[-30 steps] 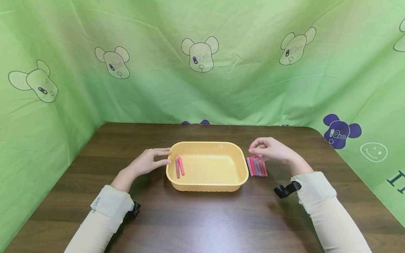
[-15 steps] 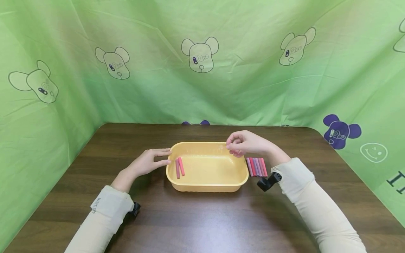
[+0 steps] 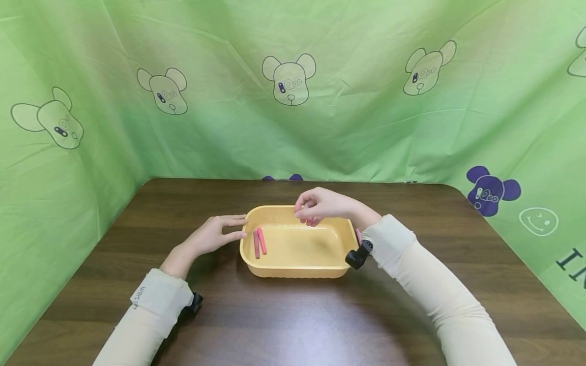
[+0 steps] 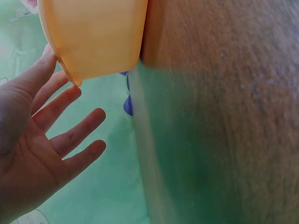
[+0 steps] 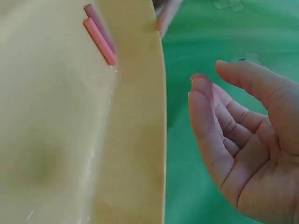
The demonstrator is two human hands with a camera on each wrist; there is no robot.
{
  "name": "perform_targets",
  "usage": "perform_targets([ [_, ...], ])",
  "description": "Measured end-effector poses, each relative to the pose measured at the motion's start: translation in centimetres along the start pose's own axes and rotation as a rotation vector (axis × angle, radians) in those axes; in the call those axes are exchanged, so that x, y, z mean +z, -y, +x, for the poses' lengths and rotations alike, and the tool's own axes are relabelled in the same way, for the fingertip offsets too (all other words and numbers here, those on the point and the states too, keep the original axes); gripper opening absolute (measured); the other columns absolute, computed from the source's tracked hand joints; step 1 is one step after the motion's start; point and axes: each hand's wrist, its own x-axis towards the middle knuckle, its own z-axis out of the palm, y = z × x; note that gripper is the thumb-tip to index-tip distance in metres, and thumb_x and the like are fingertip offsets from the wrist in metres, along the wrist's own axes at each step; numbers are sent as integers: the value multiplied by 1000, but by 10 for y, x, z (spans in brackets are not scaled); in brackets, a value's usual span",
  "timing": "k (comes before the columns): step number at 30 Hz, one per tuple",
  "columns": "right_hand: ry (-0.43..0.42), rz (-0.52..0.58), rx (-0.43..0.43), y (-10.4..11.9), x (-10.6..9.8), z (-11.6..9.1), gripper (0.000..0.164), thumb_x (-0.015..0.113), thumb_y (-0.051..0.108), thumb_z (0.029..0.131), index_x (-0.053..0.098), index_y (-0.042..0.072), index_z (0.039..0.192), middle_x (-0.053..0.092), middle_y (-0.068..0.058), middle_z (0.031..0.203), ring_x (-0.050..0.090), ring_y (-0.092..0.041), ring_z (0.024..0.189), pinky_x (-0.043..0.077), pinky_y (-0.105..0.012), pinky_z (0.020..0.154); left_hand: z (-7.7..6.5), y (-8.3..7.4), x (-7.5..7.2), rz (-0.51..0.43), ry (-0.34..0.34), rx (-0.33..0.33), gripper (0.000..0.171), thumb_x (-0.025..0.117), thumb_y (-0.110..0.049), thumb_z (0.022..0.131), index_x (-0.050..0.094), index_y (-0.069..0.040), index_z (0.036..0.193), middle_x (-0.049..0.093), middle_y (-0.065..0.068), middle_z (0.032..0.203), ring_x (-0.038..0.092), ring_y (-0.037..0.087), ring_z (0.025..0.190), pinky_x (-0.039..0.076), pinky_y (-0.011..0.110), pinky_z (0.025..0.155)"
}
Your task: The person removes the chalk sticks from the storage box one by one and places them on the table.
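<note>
A yellow plastic basin [image 3: 297,267] stands on the table. My left hand [image 3: 210,235] rests at its left end, straight fingertips and thumb tip touching the rim [image 4: 60,65]. Over the basin's far side hovers my right hand [image 3: 322,206]. Its fingers are loosely bent, and the right wrist view shows a gap between thumb and fingertips [image 5: 198,86], with nothing held. Inside the basin, at the left, lie two chalk-like sticks: a pink stick [image 3: 262,240] and a mauve stick [image 3: 257,244]. Both also appear in the right wrist view.
Right of the basin, a pink stick [image 3: 358,235] peeks out; my right wrist and its black camera [image 3: 358,255] hide what lies beside it. Brown wooden table [image 3: 274,320] runs around the basin. A green printed cloth [image 3: 220,142] hangs behind and at both sides.
My right hand has moved left, from above the row of sticks on the right to over the basin. Its wrist now covers most of that row. The left hand has stayed put.
</note>
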Motion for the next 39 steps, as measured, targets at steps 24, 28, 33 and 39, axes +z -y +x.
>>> perform_targets([
  [24, 155, -111, 75, -8, 35, 64, 18, 63, 17, 88, 61, 3, 99, 69, -6, 82, 63, -10, 67, 57, -27, 68, 1, -3, -1, 8, 6, -14, 46, 65, -26, 87, 58, -5, 127, 53, 14, 135, 46, 32, 130, 37, 47, 108],
  [28, 173, -133, 87, -8, 44, 71, 17, 64, 16, 87, 61, 3, 97, 70, -8, 82, 63, -9, 64, 56, -24, 62, 2, -3, -1, 10, 6, -13, 46, 66, -26, 87, 58, -5, 127, 53, 14, 135, 46, 32, 130, 37, 47, 108],
  [33, 164, -162, 80, -10, 51, 78, 15, 64, 14, 87, 60, 2, 94, 67, -5, 75, 60, -7, 60, 54, -20, 57, 2, -1, -1, 17, 6, -16, 45, 65, -26, 87, 58, -7, 128, 54, 13, 135, 46, 32, 130, 38, 48, 107],
  [39, 167, -174, 107, -11, 58, 86, 18, 66, 17, 86, 60, 1, 92, 65, -2, 72, 61, -7, 59, 56, -22, 60, 1, -2, -1, 10, 11, -21, 47, 65, -28, 87, 57, -6, 128, 53, 13, 136, 46, 32, 130, 38, 48, 107],
])
